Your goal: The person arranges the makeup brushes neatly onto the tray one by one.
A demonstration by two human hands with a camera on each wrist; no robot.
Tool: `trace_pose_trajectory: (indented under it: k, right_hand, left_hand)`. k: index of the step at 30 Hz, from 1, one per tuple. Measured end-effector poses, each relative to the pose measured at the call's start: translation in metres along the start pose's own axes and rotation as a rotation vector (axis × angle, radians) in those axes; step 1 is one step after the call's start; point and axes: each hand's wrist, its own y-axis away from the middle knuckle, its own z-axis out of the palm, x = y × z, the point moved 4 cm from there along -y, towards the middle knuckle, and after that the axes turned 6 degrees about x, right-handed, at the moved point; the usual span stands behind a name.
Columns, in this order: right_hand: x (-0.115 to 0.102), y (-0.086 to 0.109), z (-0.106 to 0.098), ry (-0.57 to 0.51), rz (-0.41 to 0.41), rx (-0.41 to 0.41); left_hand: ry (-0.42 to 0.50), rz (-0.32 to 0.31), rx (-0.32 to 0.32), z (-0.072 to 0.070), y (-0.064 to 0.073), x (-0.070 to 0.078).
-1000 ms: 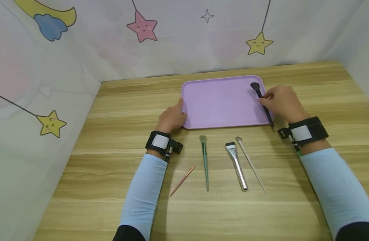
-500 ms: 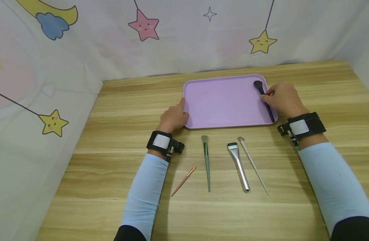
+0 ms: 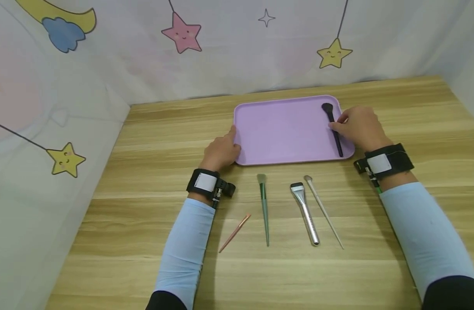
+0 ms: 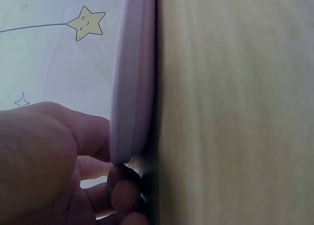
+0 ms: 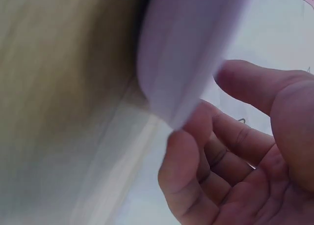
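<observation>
My left hand point(image 3: 221, 151) holds the left edge of a lilac tray point(image 3: 284, 134); in the left wrist view its thumb lies against the tray's side, the other fingers curled by the corner. Over the tray's right side, my right hand point(image 3: 360, 127) pinches the handle of a black makeup brush point(image 3: 336, 138). That brush lies along the right end of the tray, its dark bristles toward the back. In the right wrist view the tray wall point(image 5: 189, 48) hides the brush, and the fingers point(image 5: 184, 158) curl close to the rim.
In front of the tray, several makeup brushes lie on the wooden table point(image 3: 151, 224): a short rose-gold one point(image 3: 234, 233), a green one point(image 3: 264, 209), a wide silver one point(image 3: 306, 215) and a thin white one point(image 3: 323, 207). A patterned cloth point(image 3: 221, 69) hangs behind.
The black brush's handle end has swung left and come inside the tray's front rim, my right hand moving with it. My left hand keeps its place on the tray.
</observation>
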Motion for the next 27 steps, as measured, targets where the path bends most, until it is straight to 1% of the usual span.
trace_pose_trajectory:
  k: [6, 11, 18, 27]
  right_hand:
    - [-0.006, 0.007, -0.008, -0.014, 0.003, -0.023]
    - [-0.014, 0.013, -0.016, -0.001, -0.020, -0.038]
    - [-0.023, 0.021, -0.026, 0.013, -0.054, -0.027]
    - [-0.029, 0.030, -0.031, 0.020, -0.069, -0.022]
  left_hand:
    - [0.005, -0.002, -0.005, 0.000, -0.001, 0.000]
    - [0.017, -0.008, -0.006, 0.001, -0.001, 0.000]
    - [0.033, 0.001, -0.003, 0.001, 0.000, -0.001]
    - [0.033, -0.002, -0.007, 0.001, 0.001, 0.000]
